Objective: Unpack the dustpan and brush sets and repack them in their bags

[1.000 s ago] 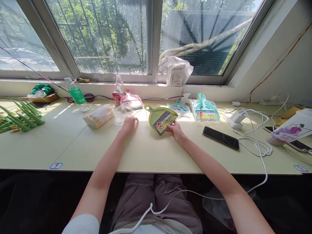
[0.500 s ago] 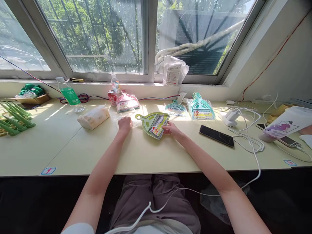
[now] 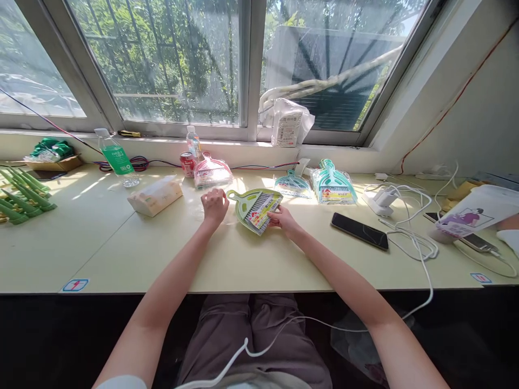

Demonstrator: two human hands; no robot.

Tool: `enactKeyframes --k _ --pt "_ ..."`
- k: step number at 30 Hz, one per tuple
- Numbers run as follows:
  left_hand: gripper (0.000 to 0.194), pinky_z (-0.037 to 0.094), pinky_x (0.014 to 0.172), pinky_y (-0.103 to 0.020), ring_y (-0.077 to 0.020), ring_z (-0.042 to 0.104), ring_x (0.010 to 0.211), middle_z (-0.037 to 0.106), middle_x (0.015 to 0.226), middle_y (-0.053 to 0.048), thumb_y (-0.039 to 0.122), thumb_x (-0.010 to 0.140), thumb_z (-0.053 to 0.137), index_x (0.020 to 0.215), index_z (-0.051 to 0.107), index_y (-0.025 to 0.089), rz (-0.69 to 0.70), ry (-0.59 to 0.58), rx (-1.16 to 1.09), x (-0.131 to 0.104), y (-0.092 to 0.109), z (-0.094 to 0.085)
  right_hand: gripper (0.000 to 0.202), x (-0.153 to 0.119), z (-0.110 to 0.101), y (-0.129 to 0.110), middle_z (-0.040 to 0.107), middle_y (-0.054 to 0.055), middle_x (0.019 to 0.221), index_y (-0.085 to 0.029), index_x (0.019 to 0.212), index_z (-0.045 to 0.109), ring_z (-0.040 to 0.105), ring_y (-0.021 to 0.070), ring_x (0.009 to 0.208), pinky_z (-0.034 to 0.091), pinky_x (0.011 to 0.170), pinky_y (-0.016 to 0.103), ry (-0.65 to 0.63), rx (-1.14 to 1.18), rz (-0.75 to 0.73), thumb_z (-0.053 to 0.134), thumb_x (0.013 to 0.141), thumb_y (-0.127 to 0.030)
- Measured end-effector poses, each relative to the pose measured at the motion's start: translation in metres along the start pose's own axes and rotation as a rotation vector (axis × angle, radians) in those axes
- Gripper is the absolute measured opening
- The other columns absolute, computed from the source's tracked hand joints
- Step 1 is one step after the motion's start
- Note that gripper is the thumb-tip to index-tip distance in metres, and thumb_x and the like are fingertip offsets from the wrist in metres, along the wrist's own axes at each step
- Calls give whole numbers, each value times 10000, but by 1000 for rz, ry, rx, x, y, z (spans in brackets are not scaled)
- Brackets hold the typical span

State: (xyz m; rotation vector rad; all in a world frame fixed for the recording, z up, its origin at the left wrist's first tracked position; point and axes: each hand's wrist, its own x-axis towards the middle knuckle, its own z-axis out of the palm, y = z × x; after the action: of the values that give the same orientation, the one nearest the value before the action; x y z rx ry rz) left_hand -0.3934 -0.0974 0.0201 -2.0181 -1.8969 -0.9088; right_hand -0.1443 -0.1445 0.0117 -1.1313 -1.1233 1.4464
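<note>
A light green dustpan [image 3: 245, 206] with a brush and a yellow label lies tilted over the middle of the table [image 3: 227, 265]. My right hand [image 3: 281, 219] grips its right edge, thumb on the label. Just left of the dustpan's handle is my left hand [image 3: 214, 205], its fingers bent and closed; a clear plastic bag [image 3: 194, 208] lies under and beside it, and what the fingers pinch is too small to make out. Behind stand a bagged pink dustpan set [image 3: 213, 172] and bagged teal dustpan sets [image 3: 333, 183], with a smaller teal one [image 3: 292, 185] beside them.
A tissue pack [image 3: 156, 197], a green-labelled bottle [image 3: 117, 162] and a red can [image 3: 187, 163] are to the left. On the right lie a black phone [image 3: 360, 230], a white charger [image 3: 381, 201] with tangled cables and a tilted cup [image 3: 474, 213]. Green plastic pieces [image 3: 24, 200] sit far left.
My left hand has moved slightly right and up off the plastic bag, closer to the dustpan's handle. My right hand still holds the dustpan, almost unmoved. The view has shifted slightly.
</note>
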Motion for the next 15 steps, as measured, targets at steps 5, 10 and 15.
enactKeyframes --k 5,10,15 --pt "138 417 810 -355 -243 588 903 643 893 -82 226 887 463 844 593 207 56 -40 -160 -8 17 -8 451 -3 7 5 764 81 876 -173 1093 578 727 209 651 623 615 332 -168 -49 -9 799 705 -233" --pt "92 411 672 -303 -192 571 776 612 847 -44 248 856 521 805 587 209 143 -30 -325 -14 29 -13 409 -4 13 11 760 61 864 -186 1051 576 736 201 706 629 650 312 -107 24 -31 799 711 -229" --pt "104 430 680 -284 -179 585 806 619 871 -32 305 860 564 823 603 215 283 -110 -469 -22 41 -13 359 -4 15 14 753 60 896 -179 994 590 736 206 772 638 756 372 -58 103 -81 806 714 -240"
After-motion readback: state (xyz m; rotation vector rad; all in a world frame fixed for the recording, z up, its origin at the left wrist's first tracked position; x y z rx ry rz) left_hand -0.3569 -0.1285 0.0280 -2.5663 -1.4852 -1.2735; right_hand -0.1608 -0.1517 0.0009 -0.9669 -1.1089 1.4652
